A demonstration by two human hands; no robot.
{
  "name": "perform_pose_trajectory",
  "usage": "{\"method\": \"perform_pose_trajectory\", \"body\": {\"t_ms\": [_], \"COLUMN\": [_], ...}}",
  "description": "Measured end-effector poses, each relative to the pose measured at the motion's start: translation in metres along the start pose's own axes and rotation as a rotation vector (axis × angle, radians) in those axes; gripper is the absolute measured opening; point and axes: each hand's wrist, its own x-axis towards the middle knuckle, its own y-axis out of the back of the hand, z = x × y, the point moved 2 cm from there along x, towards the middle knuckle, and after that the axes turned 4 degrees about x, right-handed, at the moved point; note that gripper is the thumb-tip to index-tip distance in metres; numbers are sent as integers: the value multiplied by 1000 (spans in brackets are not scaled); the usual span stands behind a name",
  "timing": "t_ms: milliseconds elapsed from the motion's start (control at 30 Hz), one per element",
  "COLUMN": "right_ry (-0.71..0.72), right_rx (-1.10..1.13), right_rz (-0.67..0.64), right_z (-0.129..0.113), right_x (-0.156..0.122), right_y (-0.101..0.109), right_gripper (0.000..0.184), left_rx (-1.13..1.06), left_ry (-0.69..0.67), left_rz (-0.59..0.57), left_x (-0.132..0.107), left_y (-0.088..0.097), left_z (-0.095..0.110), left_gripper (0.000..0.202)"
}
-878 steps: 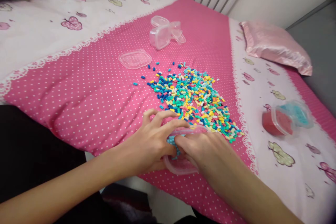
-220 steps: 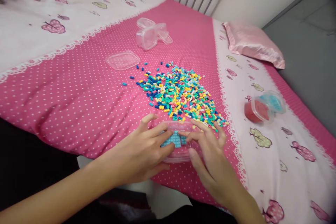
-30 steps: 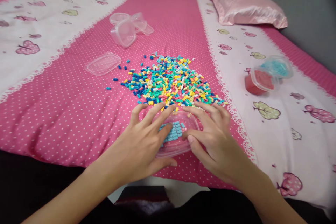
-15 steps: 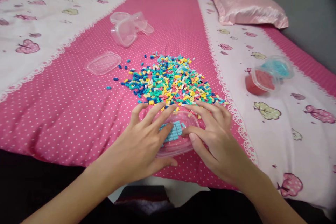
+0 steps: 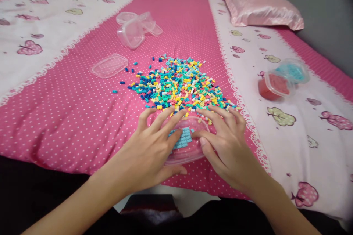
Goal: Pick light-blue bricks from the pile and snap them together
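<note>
A clear plastic tub [image 5: 184, 156] with light blue bricks [image 5: 183, 138] in it lies near the bed's front edge. My left hand [image 5: 150, 150] rests on its left side with fingers spread across the top. Over its right side lies my right hand [image 5: 224, 141], fingers stretched out and thumb against the rim. Just beyond both hands spreads a heap of small mixed-colour bricks [image 5: 179, 86].
A clear lid [image 5: 109, 65] and several empty clear tubs [image 5: 135, 29] lie farther back on the pink dotted cover. At the right stand a tub of red bricks [image 5: 271, 86] and a tub of light blue bricks [image 5: 293, 70]. A pink pillow [image 5: 260, 7] lies behind.
Over the last second both hands stay on the tub; the right fingers shift slightly. Earlier, the fingers were pinching inside the tub.
</note>
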Motion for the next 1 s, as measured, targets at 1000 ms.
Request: {"method": "perform_pose_trajectory", "body": {"t_ms": [1000], "right_ry": [-5], "right_rx": [-52], "right_rz": [-24], "right_z": [0], "right_x": [0], "right_y": [-3], "right_gripper": [38], "left_rx": [35], "left_ry": [-4], "left_rz": [22], "left_x": [1], "left_y": [-2], "left_z": [0], "left_gripper": [60]}}
